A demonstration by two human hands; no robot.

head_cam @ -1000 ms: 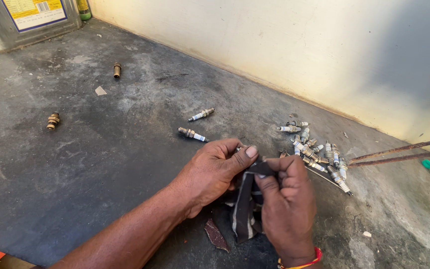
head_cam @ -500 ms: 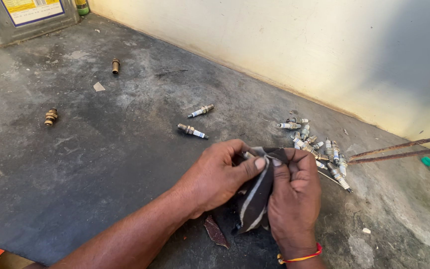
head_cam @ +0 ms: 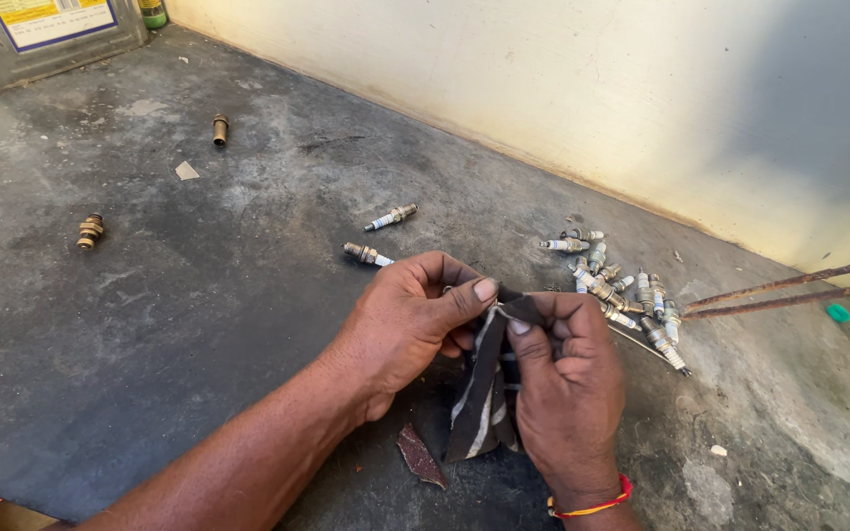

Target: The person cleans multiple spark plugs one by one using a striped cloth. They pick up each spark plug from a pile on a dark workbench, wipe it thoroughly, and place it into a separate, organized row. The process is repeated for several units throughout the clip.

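Note:
My left hand (head_cam: 407,320) and my right hand (head_cam: 565,385) meet over the concrete floor, both pinching a dark cloth with pale stripes (head_cam: 481,405) that hangs down between them. Whatever is wrapped inside the cloth is hidden by my fingers. A pile of several spark plugs (head_cam: 620,290) lies just beyond my right hand. Two single spark plugs (head_cam: 392,217) (head_cam: 367,255) lie apart, just past my left hand. A red band circles my right wrist.
A reddish scrap (head_cam: 419,454) lies under the cloth. Two brass fittings (head_cam: 91,230) (head_cam: 219,129) rest at the left. A metal tin (head_cam: 46,34) stands at the far left corner. Rusty rods (head_cam: 789,290) stick out at right by the pale wall (head_cam: 582,88).
Both hands have shifted slightly and reworked their grip on the cloth, which now hangs lower between them. The plugs on the floor have not moved.

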